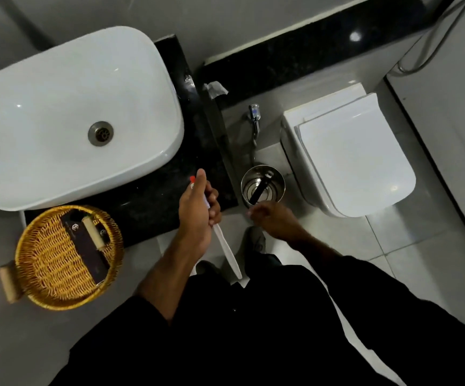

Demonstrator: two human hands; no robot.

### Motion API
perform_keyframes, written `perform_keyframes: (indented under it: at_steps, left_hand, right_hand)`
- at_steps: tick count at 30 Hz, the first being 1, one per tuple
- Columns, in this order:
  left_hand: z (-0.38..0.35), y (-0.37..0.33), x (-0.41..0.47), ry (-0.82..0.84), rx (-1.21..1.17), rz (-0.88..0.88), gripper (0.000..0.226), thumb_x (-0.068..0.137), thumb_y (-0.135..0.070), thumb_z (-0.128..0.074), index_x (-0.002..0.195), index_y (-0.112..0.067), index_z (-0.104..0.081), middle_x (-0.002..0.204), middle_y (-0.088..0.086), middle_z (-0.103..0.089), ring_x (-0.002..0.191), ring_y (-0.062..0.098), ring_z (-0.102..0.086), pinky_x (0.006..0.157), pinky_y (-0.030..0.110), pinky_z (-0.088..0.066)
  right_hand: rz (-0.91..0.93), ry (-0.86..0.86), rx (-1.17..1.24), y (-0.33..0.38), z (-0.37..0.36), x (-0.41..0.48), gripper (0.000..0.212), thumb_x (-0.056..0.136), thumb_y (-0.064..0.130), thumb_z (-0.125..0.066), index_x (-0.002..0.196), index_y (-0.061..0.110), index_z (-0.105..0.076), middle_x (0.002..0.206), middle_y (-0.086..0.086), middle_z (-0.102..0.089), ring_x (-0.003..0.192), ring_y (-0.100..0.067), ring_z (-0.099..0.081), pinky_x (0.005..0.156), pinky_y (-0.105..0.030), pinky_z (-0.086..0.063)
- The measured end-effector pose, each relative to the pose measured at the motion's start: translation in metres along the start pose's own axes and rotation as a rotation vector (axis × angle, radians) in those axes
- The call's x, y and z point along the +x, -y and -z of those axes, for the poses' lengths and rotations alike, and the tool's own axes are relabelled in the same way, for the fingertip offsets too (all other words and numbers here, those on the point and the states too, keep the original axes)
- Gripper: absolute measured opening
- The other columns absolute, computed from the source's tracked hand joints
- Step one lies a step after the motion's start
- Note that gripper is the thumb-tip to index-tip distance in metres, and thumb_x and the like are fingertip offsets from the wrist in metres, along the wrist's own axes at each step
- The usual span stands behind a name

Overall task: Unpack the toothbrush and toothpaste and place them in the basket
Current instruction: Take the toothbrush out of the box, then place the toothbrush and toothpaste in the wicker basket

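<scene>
My left hand (pixel 195 210) is shut on a white toothbrush (pixel 225 249), whose long handle slants down to the right below my fist. A small red-tipped end (pixel 192 178) pokes out above my fingers; I cannot tell what it belongs to. The hand hovers over the black counter (pixel 153 210), to the right of the woven yellow basket (pixel 58 303). In the basket lie a long dark box (pixel 86 254) and a small cream tube (pixel 93 232). My right hand (pixel 270 215) is blurred, with fingers loosely apart and nothing seen in it, just at the near rim of a steel bin (pixel 244 188).
A dark packet (pixel 259 190) stands slanted inside the steel bin on the floor. A white basin (pixel 58 107) fills the counter's left part. A white toilet (pixel 351 154) with its lid down stands to the right of the bin. My shoes show on the tiled floor below.
</scene>
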State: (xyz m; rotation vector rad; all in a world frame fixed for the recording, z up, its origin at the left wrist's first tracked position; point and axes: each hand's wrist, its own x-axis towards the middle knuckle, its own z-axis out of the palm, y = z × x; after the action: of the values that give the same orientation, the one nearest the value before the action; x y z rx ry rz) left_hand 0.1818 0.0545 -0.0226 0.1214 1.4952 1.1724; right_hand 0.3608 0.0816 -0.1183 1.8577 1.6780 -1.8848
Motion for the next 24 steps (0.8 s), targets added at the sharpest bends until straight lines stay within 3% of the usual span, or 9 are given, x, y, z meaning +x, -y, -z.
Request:
perform_keyframes:
  at_steps: [2, 6, 9, 12, 15, 18, 21, 24]
  left_hand:
    - [0.006, 0.001, -0.002, -0.005, -0.009, -0.004, 0.039, 0.098, -0.051, -0.050, 0.073, -0.021, -0.048, 0.059, -0.006, -0.045, 0.039, 0.005, -0.032, 0.035, 0.019, -0.024]
    - [0.024, 0.001, -0.009, -0.047, -0.038, -0.011, 0.038, 0.098, -0.053, -0.049, 0.079, -0.021, -0.052, 0.062, -0.005, -0.053, 0.041, 0.005, -0.035, 0.037, 0.020, -0.025]
    - [0.040, -0.004, -0.013, -0.087, -0.113, 0.024, 0.034, 0.100, -0.049, -0.047, 0.090, -0.018, -0.056, 0.067, -0.001, -0.061, 0.039, 0.007, -0.041, 0.036, 0.018, -0.028]
    - [0.060, -0.014, -0.017, -0.098, -0.164, 0.027, 0.032, 0.102, -0.045, -0.044, 0.096, -0.015, -0.055, 0.076, 0.004, -0.069, 0.045, 0.015, -0.060, 0.041, 0.022, -0.047]
    - [0.090, -0.022, -0.024, -0.014, -0.330, 0.045, 0.033, 0.103, -0.043, -0.041, 0.097, -0.013, -0.054, 0.097, 0.012, -0.075, 0.080, 0.030, -0.077, 0.077, 0.041, -0.062]
    - [0.123, -0.031, -0.031, 0.028, -0.547, 0.050, 0.032, 0.103, -0.041, -0.044, 0.093, -0.012, -0.056, 0.116, 0.015, -0.071, 0.108, 0.038, -0.069, 0.107, 0.050, -0.046]
    - [0.166, -0.038, -0.039, -0.047, -0.628, -0.022, 0.028, 0.100, -0.042, -0.048, 0.096, -0.017, -0.061, 0.115, 0.006, -0.071, 0.119, 0.030, -0.063, 0.109, 0.046, -0.043]
    - [0.215, -0.039, -0.048, -0.168, -0.567, -0.116, 0.026, 0.092, -0.044, -0.060, 0.101, -0.022, -0.069, 0.103, -0.003, -0.073, 0.108, 0.018, -0.066, 0.098, 0.038, -0.050]
  right_hand:
    - [-0.030, 0.236, 0.284, 0.020, -0.016, -0.026, 0.029, 0.100, 0.042, -0.058, 0.109, 0.017, -0.072, 0.103, -0.003, -0.076, 0.091, -0.018, -0.072, 0.087, -0.039, -0.059]
    - [-0.056, 0.583, 0.522, 0.055, -0.043, -0.062, 0.036, 0.097, 0.051, -0.055, 0.108, 0.020, -0.072, 0.105, -0.005, -0.080, 0.094, -0.023, -0.078, 0.079, -0.034, -0.063]
    - [-0.017, 0.582, 0.505, 0.069, -0.054, -0.072, 0.024, 0.102, 0.033, -0.056, 0.107, 0.014, -0.069, 0.109, -0.009, -0.080, 0.089, -0.020, -0.078, 0.081, -0.034, -0.064]
    - [0.021, 0.565, 0.439, 0.081, -0.063, -0.074, 0.024, 0.106, 0.023, -0.050, 0.115, 0.008, -0.066, 0.115, -0.013, -0.078, 0.091, -0.020, -0.077, 0.079, -0.030, -0.062]
    - [0.025, 0.591, 0.429, 0.098, -0.080, -0.078, 0.024, 0.105, 0.023, -0.052, 0.117, 0.007, -0.066, 0.114, -0.013, -0.078, 0.092, -0.021, -0.077, 0.078, -0.028, -0.062]
    - [0.021, 0.599, 0.437, 0.113, -0.104, -0.085, 0.021, 0.103, 0.023, -0.057, 0.113, 0.008, -0.068, 0.108, -0.009, -0.080, 0.089, -0.019, -0.077, 0.078, -0.028, -0.063]
    - [0.044, 0.585, 0.405, 0.128, -0.131, -0.094, 0.019, 0.102, 0.022, -0.060, 0.109, 0.011, -0.073, 0.101, -0.005, -0.078, 0.088, -0.016, -0.076, 0.083, -0.030, -0.063]
    - [0.035, 0.548, 0.358, 0.140, -0.155, -0.099, 0.015, 0.099, 0.021, -0.064, 0.104, 0.014, -0.077, 0.093, -0.001, -0.076, 0.085, -0.012, -0.076, 0.077, -0.024, -0.063]
